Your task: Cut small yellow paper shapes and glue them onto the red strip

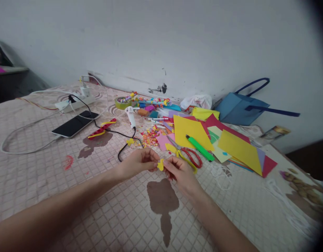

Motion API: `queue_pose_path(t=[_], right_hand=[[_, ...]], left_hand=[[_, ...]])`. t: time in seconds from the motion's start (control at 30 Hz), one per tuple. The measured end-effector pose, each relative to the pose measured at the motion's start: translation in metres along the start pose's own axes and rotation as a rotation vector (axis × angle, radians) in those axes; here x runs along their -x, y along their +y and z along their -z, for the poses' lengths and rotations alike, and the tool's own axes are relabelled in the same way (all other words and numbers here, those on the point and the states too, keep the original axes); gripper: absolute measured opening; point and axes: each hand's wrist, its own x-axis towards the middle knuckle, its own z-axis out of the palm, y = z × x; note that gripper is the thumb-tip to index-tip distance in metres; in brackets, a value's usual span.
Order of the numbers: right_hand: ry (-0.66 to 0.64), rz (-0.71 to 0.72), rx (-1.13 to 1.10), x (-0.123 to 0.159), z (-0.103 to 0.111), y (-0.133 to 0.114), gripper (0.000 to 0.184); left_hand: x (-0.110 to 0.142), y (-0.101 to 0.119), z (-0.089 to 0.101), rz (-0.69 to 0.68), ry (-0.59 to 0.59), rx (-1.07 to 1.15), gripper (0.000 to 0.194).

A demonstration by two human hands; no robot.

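Observation:
My left hand point(139, 161) and my right hand point(178, 168) meet above the patterned cloth, and both pinch a small yellow paper piece point(160, 164) between their fingertips. A yellow paper strip point(189, 161) trails from under my right hand. Just behind my right hand lie red-handled scissors point(190, 154) and a green marker point(200, 147) on sheets of coloured paper point(193, 131). A white glue gun point(130, 116) with a black cord lies farther back, beyond a heap of paper scraps point(149, 137).
A phone point(74, 124) and a power strip point(72, 103) with cables sit at the left. A blue bag point(240, 108), a tape roll point(122, 102) and craft clutter line the wall. White string point(219, 171) lies at the right, and a red and yellow paper strip point(101, 128) lies near the phone.

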Motion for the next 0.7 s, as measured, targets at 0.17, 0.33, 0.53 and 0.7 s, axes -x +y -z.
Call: queue_pose_path(t=[0.17, 0.33, 0.53, 0.7], right_hand=[[-0.009, -0.100, -0.133, 0.001, -0.004, 0.004, 0.026], [0.004, 0.063, 0.015, 0.000, -0.005, 0.009, 0.023], [-0.006, 0.048, 0.051, -0.001, -0.005, 0.010, 0.021], [-0.026, 0.040, 0.145, -0.003, -0.002, 0.013, 0.023]], left_hand=[[-0.003, -0.004, 0.004, -0.082, -0.034, -0.078, 0.022], [-0.001, -0.004, 0.000, 0.029, 0.037, -0.147, 0.021], [-0.001, -0.003, 0.001, 0.050, 0.017, -0.110, 0.016], [0.001, -0.008, -0.002, -0.009, -0.058, -0.108, 0.020]])
